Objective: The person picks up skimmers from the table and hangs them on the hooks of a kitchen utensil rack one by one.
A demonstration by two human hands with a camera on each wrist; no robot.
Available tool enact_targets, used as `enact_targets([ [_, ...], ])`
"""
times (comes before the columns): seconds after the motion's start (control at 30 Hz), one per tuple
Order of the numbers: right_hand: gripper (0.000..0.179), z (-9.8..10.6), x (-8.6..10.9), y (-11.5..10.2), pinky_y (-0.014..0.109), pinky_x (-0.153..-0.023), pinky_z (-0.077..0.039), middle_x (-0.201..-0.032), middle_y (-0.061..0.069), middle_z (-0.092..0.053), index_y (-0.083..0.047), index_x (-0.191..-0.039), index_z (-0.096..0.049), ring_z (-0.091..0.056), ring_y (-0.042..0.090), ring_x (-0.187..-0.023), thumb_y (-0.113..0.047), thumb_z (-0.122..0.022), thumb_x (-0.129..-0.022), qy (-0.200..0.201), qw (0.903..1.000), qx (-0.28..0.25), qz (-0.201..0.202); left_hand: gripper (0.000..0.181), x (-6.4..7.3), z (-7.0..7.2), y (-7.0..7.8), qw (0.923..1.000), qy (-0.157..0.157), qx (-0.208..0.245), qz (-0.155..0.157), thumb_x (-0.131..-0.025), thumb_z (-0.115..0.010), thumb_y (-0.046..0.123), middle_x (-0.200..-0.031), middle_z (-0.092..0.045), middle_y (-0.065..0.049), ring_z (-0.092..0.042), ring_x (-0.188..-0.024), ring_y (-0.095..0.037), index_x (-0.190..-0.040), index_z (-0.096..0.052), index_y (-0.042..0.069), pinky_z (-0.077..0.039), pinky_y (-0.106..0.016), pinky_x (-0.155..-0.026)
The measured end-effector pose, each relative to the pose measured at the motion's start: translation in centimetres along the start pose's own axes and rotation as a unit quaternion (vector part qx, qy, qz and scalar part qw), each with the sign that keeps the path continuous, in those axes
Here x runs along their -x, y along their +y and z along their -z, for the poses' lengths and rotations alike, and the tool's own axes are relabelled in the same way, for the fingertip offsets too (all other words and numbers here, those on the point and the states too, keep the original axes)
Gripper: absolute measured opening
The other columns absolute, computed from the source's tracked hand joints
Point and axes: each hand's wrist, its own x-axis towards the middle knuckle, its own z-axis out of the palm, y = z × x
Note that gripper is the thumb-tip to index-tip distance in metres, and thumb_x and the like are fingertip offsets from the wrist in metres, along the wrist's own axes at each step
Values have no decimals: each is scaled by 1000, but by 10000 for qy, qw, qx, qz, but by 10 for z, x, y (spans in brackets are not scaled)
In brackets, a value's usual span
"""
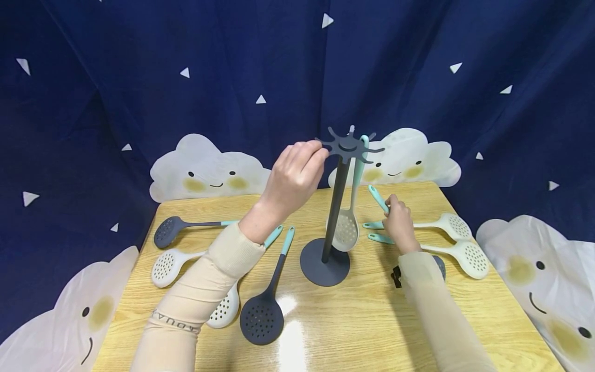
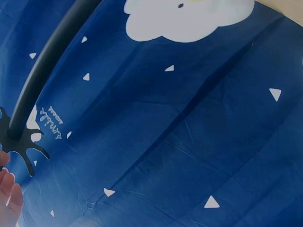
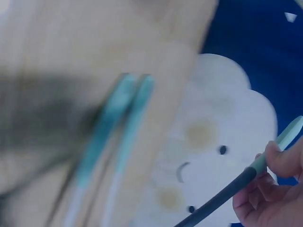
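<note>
Wooden table (image 1: pixel 358 325), skimmers (image 1: pixel 262 321) around; stand (image 1: pixel 335 212) in left hand's (image 1: pixel 298 172) pinch, dark utensil (image 3: pixel 216 197) in right hand's (image 1: pixel 399 222)

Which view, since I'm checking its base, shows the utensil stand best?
The head view: it shows the utensil stand nearly whole, from round base to hooked top. The left wrist view has only part of the pole and top; the right wrist view shows none of it.

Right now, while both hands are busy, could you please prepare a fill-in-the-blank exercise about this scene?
1. The left hand grips the dark stand near its ____.
2. The right hand holds a dark-shafted utensil by its teal ____.
3. ____ white utensils lie on the right side of the table.

Missing words: top; handle; two.
</note>
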Motion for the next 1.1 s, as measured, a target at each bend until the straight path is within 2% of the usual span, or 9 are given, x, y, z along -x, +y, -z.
enact_targets([
  [0.13, 30, 16, -2, -18, 53, -80, -42, -98, 29, -54, 9, -108, -47, -50, 45, -91, 14, -49, -78, 382, 9976, -585, 25, 9, 0, 0, 1, 10000, 6, 2, 13, -82, -52, -7, -89, -60, -15, -57, -78, -26, -86, -60, -3, -48, -32, -66],
  [0.4, 24, 42, 2, -47, 45, -74, -44, -104, 27, -52, 8, -111, -44, -52, 39, -89, 10, -46, -87, 948, 9840, -1499, 172, 9, -1, 0, 1, 10000, 13, -6, 3, -82, -52, -6, -90, -60, -14, -57, -79, -26, -86, -60, -3, -48, -32, -67],
  [0.57, 24, 57, 8, -64, 26, -69, -40, -101, 26, -54, 10, -108, -45, -51, 33, -86, 13, -48, -85, 1456, 9688, -1934, 536, 10, -1, 0, 1, 10000, 37, 11, 21, -82, -52, -7, -90, -59, -14, -57, -80, -26, -86, -60, -3, -48, -32, -68],
  [0.7, 24, 69, 13, -75, 13, -65, -36, -99, 26, -56, 10, -107, -46, -50, 24, -83, 14, -50, -83, 1778, 9559, -2183, 838, 9, -1, 0, 1, 10000, 40, 31, 47, -81, -52, -7, -90, -59, -15, -57, -80, -26, -86, -60, -4, -48, -32, -68],
  [0.9, 25, 85, 21, -91, 10, -66, -40, -98, 20, -55, 11, -108, -47, -49, 4, -84, 13, -51, -84, 1763, 9448, -2542, 1077, 9, -1, -1, 1, 10000, 50, 45, 69, -81, -52, -7, -90, -59, -15, -57, -79, -27, -86, -59, -4, -48, -32, -68],
  [1.1, 25, 97, 31, -106, 12, -65, -42, -93, -6, -52, 11, -107, -47, -52, 4, -84, 15, -52, -82, 1663, 9321, -2969, 1240, 9, -1, -1, 1, 10000, 58, 35, 63, -81, -52, -7, -89, -59, -15, -57, -79, -27, -85, -59, -4, -48, -32, -67],
])
